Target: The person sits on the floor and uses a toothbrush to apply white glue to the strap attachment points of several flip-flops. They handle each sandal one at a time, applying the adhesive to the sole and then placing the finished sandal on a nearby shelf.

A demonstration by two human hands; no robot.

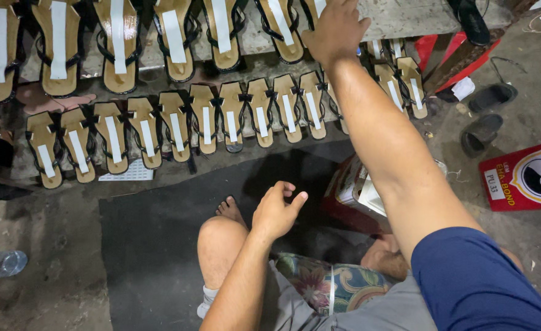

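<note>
Concrete workshop floor, dirty, with a dark mat [154, 245] under the seated person's bare legs. Two rows of tan sandal soles with black straps lie ahead, most carrying a white paper strip down the footbed: larger far row [117, 43], smaller near row [178, 122]. As a judgement, the strip and strap work looks mostly done (nearly every visible sole is strapped and has a strip).

Right hand [336, 27] reaches far out over the far row, palm down, fingers spread loosely on or just above a sole near the row's right end; whether it has hold of anything cannot be told, since the hand covers that sole. Left hand [276, 211] hovers above the knee, fingers curled loosely, holding nothing.

Red tin [350, 190] sits beside the right leg, half hidden by the forearm. Red glue package [525, 175] is cut off at the right edge. Two dark slippers [488, 113] lie apart from the rows. Row ends run out of frame, so no count.
</note>
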